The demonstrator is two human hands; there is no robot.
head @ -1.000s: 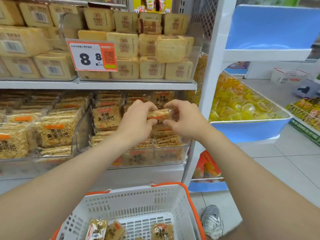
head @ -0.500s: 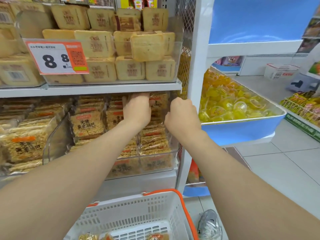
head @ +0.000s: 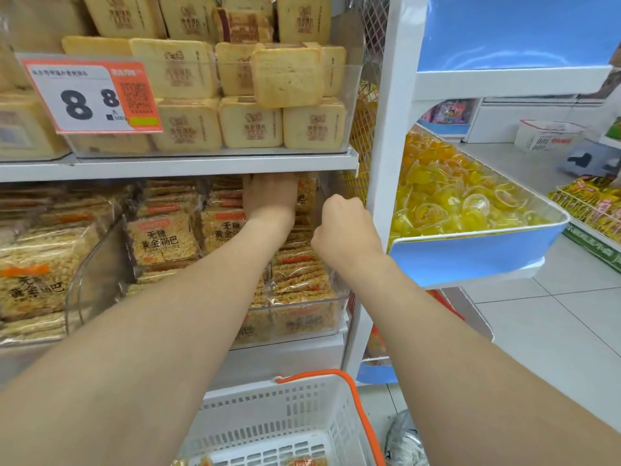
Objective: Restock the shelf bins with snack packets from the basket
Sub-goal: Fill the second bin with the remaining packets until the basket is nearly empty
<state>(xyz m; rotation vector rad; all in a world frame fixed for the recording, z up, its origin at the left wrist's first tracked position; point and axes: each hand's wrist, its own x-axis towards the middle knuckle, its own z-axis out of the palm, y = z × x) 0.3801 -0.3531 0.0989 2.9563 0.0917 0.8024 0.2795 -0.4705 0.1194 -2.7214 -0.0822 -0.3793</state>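
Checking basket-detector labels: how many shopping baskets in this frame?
2. One white basket with an orange handle at bottom centre, under the arms; a second white basket in the background upper right, beyond the blue bin. More may sit out of frame.

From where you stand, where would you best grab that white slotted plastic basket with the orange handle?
Probably the orange handle, reached from above: it seems to lie folded along the rim of the white slotted plastic basket, and it is the one slim bar that fingers could curl round.
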